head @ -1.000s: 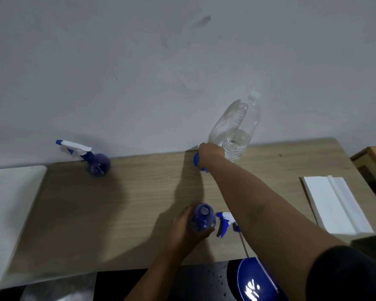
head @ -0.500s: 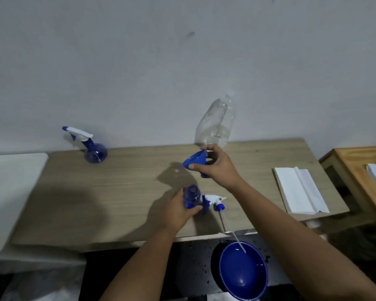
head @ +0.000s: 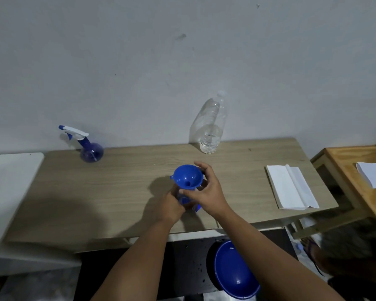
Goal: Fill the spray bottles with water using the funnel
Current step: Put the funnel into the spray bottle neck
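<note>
A blue funnel [head: 188,177] stands mouth-up over an open blue spray bottle [head: 183,199] at the middle of the wooden table [head: 126,187]. My right hand [head: 206,192] pinches the funnel at its neck and rim. My left hand [head: 172,205] grips the bottle, which is mostly hidden by both hands. The bottle's detached sprayer head [head: 197,207] peeks out just behind my right hand. A second blue spray bottle [head: 89,148] with its white sprayer on stands at the back left. A clear water bottle [head: 212,129], partly full and capped, stands at the back by the wall.
Folded white paper [head: 291,187] lies on the table's right part. A blue bowl [head: 234,270] sits on the dark floor below the table's front edge. A white surface [head: 7,192] adjoins on the left, and a wooden side table [head: 352,170] with papers on the right.
My right hand carried the funnel from the back of the table, near the water bottle, down onto the spray bottle held by my left hand. The view tilted downward.
</note>
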Demonstrator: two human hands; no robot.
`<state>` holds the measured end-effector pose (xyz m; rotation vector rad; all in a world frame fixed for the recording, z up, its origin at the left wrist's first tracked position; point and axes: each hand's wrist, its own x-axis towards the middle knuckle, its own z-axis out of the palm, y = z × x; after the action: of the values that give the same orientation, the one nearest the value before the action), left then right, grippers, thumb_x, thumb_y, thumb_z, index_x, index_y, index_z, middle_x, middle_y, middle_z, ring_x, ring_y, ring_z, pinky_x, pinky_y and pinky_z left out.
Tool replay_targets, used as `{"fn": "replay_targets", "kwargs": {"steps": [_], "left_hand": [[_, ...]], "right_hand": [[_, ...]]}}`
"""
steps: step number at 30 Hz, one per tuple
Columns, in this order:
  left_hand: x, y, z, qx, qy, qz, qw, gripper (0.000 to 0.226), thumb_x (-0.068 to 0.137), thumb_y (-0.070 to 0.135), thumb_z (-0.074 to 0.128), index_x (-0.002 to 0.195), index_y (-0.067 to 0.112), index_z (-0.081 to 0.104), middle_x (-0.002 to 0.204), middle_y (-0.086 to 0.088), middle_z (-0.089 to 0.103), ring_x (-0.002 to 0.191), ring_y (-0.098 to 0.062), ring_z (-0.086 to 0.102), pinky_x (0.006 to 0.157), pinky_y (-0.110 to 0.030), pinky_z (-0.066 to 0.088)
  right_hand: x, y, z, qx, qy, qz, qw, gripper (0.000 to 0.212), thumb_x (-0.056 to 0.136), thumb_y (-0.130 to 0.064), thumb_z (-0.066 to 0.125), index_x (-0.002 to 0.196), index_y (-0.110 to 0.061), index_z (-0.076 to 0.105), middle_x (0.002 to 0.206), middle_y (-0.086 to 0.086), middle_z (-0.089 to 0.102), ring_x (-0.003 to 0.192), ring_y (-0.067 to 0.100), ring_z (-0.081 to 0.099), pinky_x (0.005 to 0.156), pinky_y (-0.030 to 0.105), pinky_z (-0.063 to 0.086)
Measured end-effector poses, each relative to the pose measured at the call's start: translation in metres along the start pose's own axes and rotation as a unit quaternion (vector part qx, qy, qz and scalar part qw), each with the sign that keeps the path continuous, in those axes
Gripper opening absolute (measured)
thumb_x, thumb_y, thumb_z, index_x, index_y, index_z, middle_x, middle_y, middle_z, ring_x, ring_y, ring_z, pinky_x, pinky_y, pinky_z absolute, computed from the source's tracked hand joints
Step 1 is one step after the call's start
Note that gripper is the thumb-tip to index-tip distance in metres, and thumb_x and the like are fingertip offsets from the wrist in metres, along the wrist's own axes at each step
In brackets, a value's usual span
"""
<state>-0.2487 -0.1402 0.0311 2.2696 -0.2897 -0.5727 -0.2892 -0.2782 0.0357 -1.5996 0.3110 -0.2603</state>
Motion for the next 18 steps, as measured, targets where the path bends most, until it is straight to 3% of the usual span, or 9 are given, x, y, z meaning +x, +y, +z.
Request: {"fn": "replay_targets", "kwargs": {"steps": [3, 8, 13, 16, 18], "left_hand": [[0.002, -0.003, 0.000, -0.014, 0.000, 0.004, 1.000, 0.041, 0.080, 0.035, 0.081, 0.116, 0.031, 0.062, 0.079, 0.019, 0.063, 0.071, 0.003, 0.060, 0.053, -0.003, 0.040], [0.001, -0.004, -0.001, -0.012, -0.006, 0.011, 1.000, 0.039, 0.080, 0.031, 0.082, 0.115, 0.023, 0.065, 0.076, 0.021, 0.057, 0.063, 0.007, 0.051, 0.053, 0.001, 0.038], [-0.010, 0.011, -0.009, 0.007, -0.029, 0.048, 0.998, 0.035, 0.084, 0.025, 0.080, 0.115, 0.018, 0.065, 0.076, 0.020, 0.055, 0.061, 0.007, 0.051, 0.054, 0.002, 0.037], [-0.007, -0.008, -0.013, 0.020, -0.052, 0.042, 0.998, 0.057, 0.073, 0.023, 0.088, 0.122, 0.026, 0.058, 0.086, 0.020, 0.060, 0.070, 0.016, 0.060, 0.063, -0.001, 0.042], [-0.007, -0.024, -0.022, 0.102, -0.079, 0.049, 0.990, 0.088, 0.056, 0.058, 0.090, 0.130, 0.045, 0.044, 0.109, 0.021, 0.064, 0.090, 0.010, 0.064, 0.079, -0.016, 0.053]], "right_hand": [[-0.007, 0.001, -0.003, -0.011, -0.023, 0.019, 1.000, 0.109, 0.063, -0.013, 0.102, 0.154, -0.030, 0.046, 0.140, -0.003, 0.060, 0.127, 0.015, 0.066, 0.109, 0.038, 0.056], [-0.010, -0.002, -0.004, -0.020, -0.023, 0.009, 0.999, 0.095, 0.066, -0.013, 0.101, 0.147, -0.022, 0.053, 0.139, -0.005, 0.067, 0.132, 0.015, 0.063, 0.114, 0.045, 0.052], [-0.009, 0.000, -0.004, -0.030, -0.030, 0.012, 0.999, 0.104, 0.061, -0.025, 0.104, 0.150, -0.031, 0.050, 0.137, -0.005, 0.066, 0.129, 0.016, 0.065, 0.111, 0.042, 0.054], [-0.008, -0.007, -0.012, -0.016, -0.032, 0.030, 0.999, 0.102, 0.068, -0.028, 0.100, 0.154, -0.037, 0.044, 0.132, 0.001, 0.065, 0.120, 0.014, 0.069, 0.096, 0.028, 0.059], [-0.002, -0.015, -0.020, -0.003, 0.011, 0.040, 0.999, 0.083, 0.075, -0.043, 0.090, 0.147, -0.040, 0.050, 0.126, 0.003, 0.066, 0.116, 0.015, 0.069, 0.090, 0.027, 0.060]]}}
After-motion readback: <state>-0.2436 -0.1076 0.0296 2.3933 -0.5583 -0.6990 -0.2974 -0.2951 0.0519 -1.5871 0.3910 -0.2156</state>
